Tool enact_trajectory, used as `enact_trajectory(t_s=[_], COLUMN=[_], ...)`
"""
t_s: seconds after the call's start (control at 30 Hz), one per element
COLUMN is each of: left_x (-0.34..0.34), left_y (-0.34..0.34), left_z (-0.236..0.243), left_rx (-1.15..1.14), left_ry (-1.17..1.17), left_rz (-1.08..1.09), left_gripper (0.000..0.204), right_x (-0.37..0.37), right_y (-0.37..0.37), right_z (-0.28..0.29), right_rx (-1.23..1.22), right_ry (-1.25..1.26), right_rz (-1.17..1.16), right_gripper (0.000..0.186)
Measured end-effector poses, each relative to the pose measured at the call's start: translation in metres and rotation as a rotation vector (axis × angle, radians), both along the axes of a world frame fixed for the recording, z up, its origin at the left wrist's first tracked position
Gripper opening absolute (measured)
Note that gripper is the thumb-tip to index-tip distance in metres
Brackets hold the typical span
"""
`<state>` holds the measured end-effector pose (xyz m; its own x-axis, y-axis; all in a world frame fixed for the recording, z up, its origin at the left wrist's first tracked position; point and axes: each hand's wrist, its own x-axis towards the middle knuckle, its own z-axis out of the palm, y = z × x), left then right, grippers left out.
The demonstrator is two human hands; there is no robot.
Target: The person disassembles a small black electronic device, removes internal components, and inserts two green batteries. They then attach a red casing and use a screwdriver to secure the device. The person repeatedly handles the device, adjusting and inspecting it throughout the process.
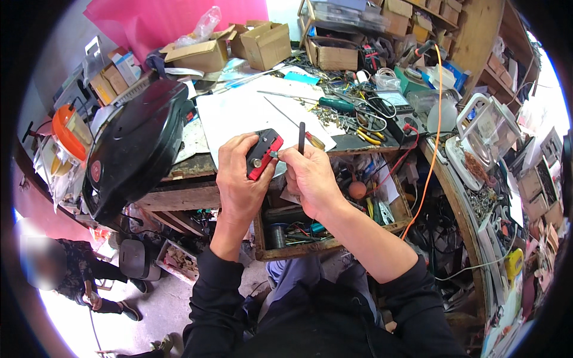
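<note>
Above the front edge of the bench, my left hand (pixel 234 179) is closed around a small black and red box-shaped device (pixel 267 146). Its red side faces my right hand, and a round silver knob or socket shows at its lower end. My right hand (pixel 314 179) is closed on a slim black stick-shaped tool (pixel 302 136) that sticks up past the knuckles; its lower end is hidden in the fist. Between right thumb and forefinger, a tiny greenish piece (pixel 274 154) touches or nearly touches the red side. What it is I cannot make out.
White paper (pixel 233 113) covers the bench behind my hands. Screwdrivers, pliers (pixel 367 138), a multimeter (pixel 395 104) and loose parts lie to the right. Below, an open drawer (pixel 334 243) holds tools. A black appliance lid (pixel 140 143) stands left; an orange cable (pixel 431 155) hangs right. Someone sits lower left.
</note>
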<state>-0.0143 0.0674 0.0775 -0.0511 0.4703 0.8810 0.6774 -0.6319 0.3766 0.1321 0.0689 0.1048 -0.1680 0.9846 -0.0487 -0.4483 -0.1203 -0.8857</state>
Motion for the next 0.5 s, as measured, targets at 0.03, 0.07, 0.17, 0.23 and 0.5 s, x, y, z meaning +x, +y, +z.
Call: enact_trajectory(t_s=[0.03, 0.07, 0.17, 0.23, 0.5], left_x=[0.0003, 0.0007, 0.0014, 0.0023, 0.0068], left_y=[-0.0001, 0.0000, 0.0014, 0.0014, 0.0001], left_z=[-0.0006, -0.0008, -0.0047, -0.0060, -0.0092], left_rx=[0.005, 0.012, 0.031, 0.045, 0.077], left_ry=[0.007, 0.014, 0.053, 0.079, 0.146], left_rz=[0.008, 0.014, 0.017, 0.018, 0.051], left_gripper=[0.056, 0.056, 0.059, 0.060, 0.062], right_x=[0.0006, 0.0017, 0.0049, 0.0058, 0.0081], right_y=[-0.0003, 0.0000, 0.0013, 0.0018, 0.0032], right_z=[-0.0001, -0.0011, -0.0043, -0.0042, -0.0064], right_rx=[-0.006, -0.005, -0.001, 0.004, 0.012], right_ry=[-0.010, -0.013, -0.022, -0.028, -0.117], right_rz=[-0.004, -0.003, -0.001, -0.003, -0.036], right_gripper=[0.016, 0.016, 0.016, 0.017, 0.020])
